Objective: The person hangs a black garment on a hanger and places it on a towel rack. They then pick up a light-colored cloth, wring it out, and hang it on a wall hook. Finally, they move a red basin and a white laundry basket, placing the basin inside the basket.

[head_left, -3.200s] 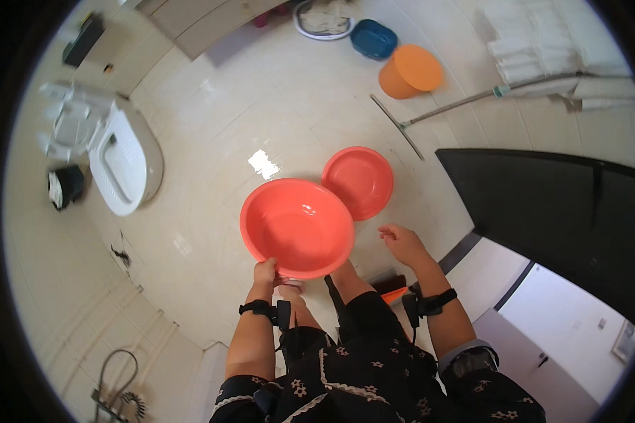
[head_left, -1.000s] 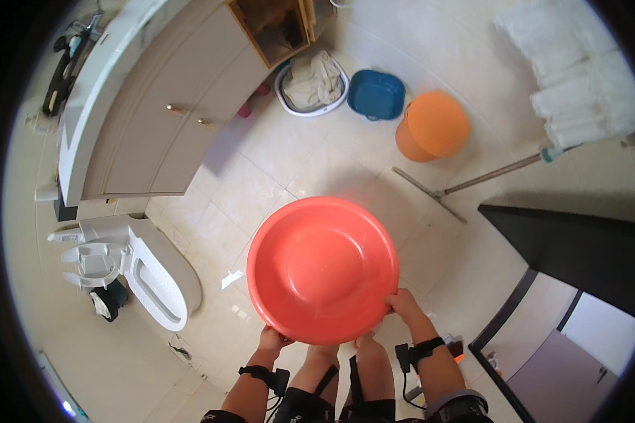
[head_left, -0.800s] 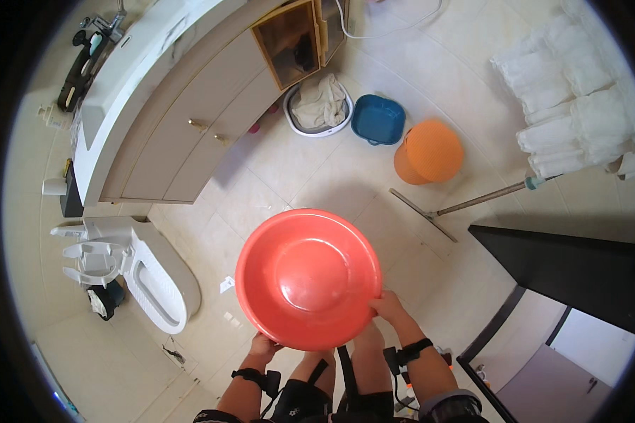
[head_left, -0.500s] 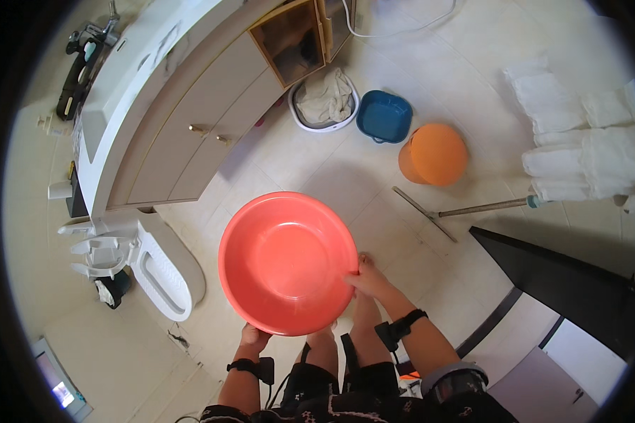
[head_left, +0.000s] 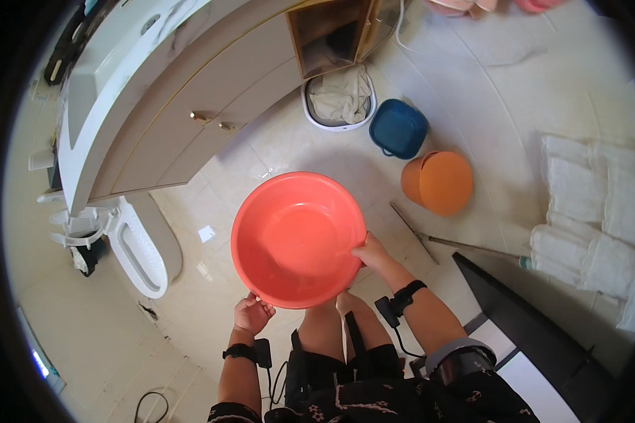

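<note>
Since a moment ago my left hand (head_left: 252, 314) has slipped off the red basin (head_left: 298, 240) and hangs loosely curled under its near rim; only my right hand (head_left: 371, 252) grips the edge. One-handed, it could tip toward the toilet (head_left: 144, 247).

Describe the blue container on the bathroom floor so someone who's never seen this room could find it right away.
Start at the long vanity cabinet and follow it to its open end compartment. On the tiled floor just below sits a white laundry basket; the blue container lies right beside it. It is squarish and dark blue, unlike the round orange bucket next to it.
</note>
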Motion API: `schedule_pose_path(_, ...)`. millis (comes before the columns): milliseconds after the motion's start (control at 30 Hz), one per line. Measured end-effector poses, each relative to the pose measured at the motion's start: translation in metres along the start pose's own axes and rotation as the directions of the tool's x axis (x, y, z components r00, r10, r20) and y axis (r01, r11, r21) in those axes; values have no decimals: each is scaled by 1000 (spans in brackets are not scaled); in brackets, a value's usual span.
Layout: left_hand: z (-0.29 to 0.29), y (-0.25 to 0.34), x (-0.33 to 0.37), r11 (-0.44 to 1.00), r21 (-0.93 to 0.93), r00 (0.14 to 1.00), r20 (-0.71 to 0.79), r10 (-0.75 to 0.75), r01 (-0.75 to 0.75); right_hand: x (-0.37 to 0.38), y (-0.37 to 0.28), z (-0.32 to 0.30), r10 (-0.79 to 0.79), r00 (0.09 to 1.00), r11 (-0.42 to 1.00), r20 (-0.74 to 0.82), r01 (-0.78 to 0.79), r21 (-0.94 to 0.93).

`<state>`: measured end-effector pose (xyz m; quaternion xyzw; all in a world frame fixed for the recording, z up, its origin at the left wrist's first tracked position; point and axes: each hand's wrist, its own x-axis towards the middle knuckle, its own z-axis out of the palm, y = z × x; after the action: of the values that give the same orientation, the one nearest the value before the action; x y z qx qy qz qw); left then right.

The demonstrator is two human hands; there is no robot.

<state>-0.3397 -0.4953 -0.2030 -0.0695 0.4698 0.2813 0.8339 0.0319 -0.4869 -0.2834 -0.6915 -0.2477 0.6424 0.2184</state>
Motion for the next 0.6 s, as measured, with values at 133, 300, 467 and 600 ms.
schedule_pose_path(133, 26, 19, 48, 971, 104, 936, -304, -175, 215, 17, -41, -5, 3, 1000, 984, -12, -5, -180)
schedule_pose_path(300, -16, 24, 118, 986, 89, 807, -586, -64, 143, 61, -97, -9, 185, 980, 968, 69, -170, -185)
schedule_pose_path(467, -20, 54, 159, 983, 143, 725, -689, 13, 118, 148, -61, -60, 160, 978, 983, -131, -170, -75)
schedule_pose_path(600, -61, 70, 216, 979, 202, 698, -707, 118, 39, 231, -23, -127, 84, 972, 856, -220, -183, -483)
